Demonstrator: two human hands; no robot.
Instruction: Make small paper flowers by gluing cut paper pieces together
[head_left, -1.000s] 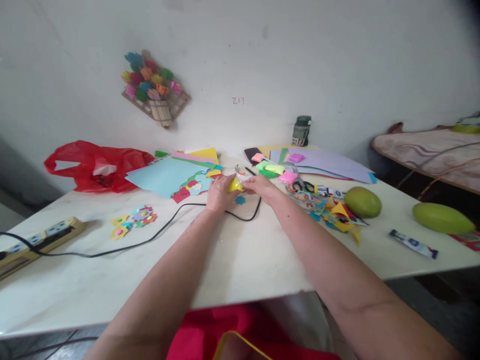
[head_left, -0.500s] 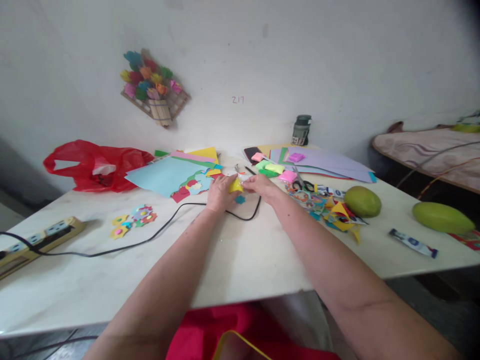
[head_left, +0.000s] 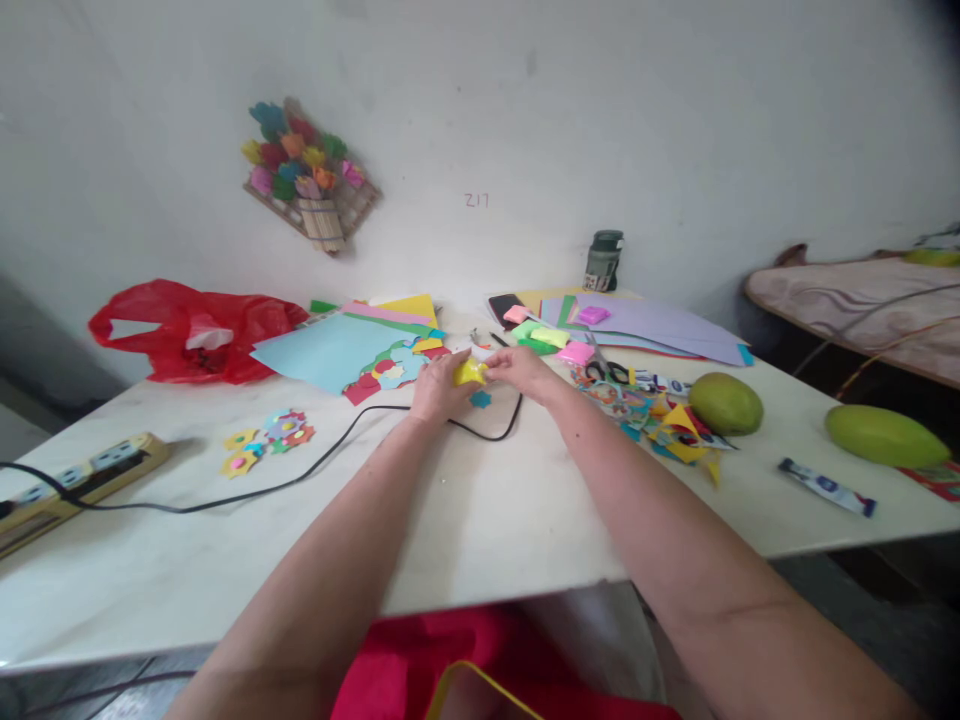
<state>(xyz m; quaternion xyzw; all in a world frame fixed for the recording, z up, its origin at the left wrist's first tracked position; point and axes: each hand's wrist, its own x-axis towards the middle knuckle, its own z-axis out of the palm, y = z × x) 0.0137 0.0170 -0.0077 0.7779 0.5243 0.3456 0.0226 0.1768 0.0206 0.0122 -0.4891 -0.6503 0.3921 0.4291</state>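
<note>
A small yellow packet (head_left: 470, 373) with a clear wrapper is held between my two hands above the middle of the table. My left hand (head_left: 438, 388) is closed on its left side. At its right edge, the fingers of my right hand (head_left: 519, 369) pinch the wrapper. Just below the packet lies a small blue paper flower (head_left: 481, 399). Cut paper flowers (head_left: 388, 371) are left of my left hand. Beyond my right hand lie soft packets in green, yellow (head_left: 550, 336) and pink (head_left: 576, 352), beside black-handled scissors (head_left: 607, 372).
A black cable (head_left: 285, 487) runs from the power strip (head_left: 82, 490) to beneath my hands. Paper scraps (head_left: 667, 425), two green fruits (head_left: 725, 403) and a tube (head_left: 826, 487) lie right. A red bag (head_left: 195, 330) and coloured sheets (head_left: 322, 350) are at the back left.
The yellow packet has shifted slightly left and shows more between my hands. The fingers of both hands have moved a little around it.
</note>
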